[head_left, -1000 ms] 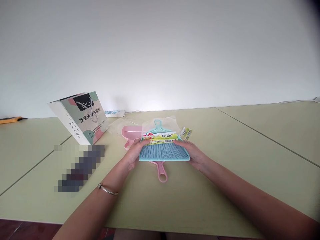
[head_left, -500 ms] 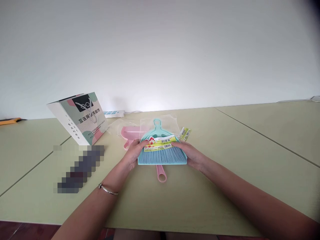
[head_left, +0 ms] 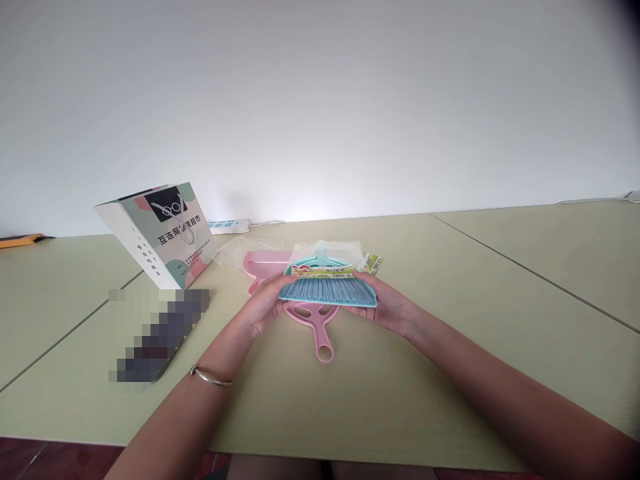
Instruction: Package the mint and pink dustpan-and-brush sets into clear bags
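Note:
A turquoise dustpan and brush set (head_left: 327, 291), with blue bristles facing me, is held level between both hands. A printed label (head_left: 323, 271) lies across it, and clear plastic wrap (head_left: 345, 252) shows at its far side. My left hand (head_left: 270, 303) is closed on its left edge, my right hand (head_left: 387, 303) on its right edge. Underneath, on the table, lies a pink dustpan (head_left: 325, 333) whose handle points towards me; the held set hides part of it. Another pink piece (head_left: 265, 263) shows behind my left hand.
A paper gift bag (head_left: 170, 233) stands tilted at the left. Nearer lies a dark, pixelated object (head_left: 160, 340). A power strip (head_left: 230, 227) rests by the wall, and a second green label (head_left: 373, 261) lies behind my right hand. An orange-and-black tool (head_left: 23, 241) is far left.
Both hands have tipped the turquoise set flatter, its front edge rising away from me. More of the pink dustpan now shows beneath it.

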Demonstrator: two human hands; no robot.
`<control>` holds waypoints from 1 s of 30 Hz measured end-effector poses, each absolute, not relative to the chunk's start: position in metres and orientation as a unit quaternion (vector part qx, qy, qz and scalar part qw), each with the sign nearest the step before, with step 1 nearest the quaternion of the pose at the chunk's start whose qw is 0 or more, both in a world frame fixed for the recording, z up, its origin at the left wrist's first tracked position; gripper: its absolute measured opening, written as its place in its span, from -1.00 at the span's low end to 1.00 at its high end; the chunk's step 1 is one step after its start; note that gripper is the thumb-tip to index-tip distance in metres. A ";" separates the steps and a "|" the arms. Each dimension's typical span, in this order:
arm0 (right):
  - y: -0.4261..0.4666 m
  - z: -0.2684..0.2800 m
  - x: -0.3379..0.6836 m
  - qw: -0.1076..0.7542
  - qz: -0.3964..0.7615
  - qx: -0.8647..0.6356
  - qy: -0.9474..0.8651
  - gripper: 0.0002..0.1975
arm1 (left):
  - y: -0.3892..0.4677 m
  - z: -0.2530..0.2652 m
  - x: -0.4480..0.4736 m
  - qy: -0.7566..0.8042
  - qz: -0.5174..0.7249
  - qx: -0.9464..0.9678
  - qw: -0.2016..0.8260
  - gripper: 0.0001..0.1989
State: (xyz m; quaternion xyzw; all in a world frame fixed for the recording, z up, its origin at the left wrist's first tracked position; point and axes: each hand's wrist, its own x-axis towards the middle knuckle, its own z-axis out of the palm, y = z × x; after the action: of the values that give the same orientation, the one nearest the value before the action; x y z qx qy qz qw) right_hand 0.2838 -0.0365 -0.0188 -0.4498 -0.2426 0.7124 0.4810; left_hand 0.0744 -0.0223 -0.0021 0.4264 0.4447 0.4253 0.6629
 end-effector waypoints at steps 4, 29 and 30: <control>-0.038 -0.017 0.290 0.469 0.749 -0.387 -0.263 -0.77 | -0.021 0.001 0.067 0.420 0.423 0.422 0.684 -0.74; -0.038 -0.027 0.279 0.537 0.602 -0.445 -0.389 -0.61 | -0.011 -0.015 0.071 0.485 0.498 0.374 0.614 -0.81; -0.038 -0.026 0.280 0.546 0.598 -0.432 -0.398 -0.60 | -0.012 -0.015 0.071 0.475 0.501 0.383 0.613 -0.78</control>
State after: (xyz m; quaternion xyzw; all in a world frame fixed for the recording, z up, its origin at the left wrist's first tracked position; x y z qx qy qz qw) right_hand 0.2795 -0.0377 -0.0264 -0.4320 -0.3982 0.5975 0.5457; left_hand 0.0712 -0.0117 -0.0150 0.3835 0.4752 0.5012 0.6132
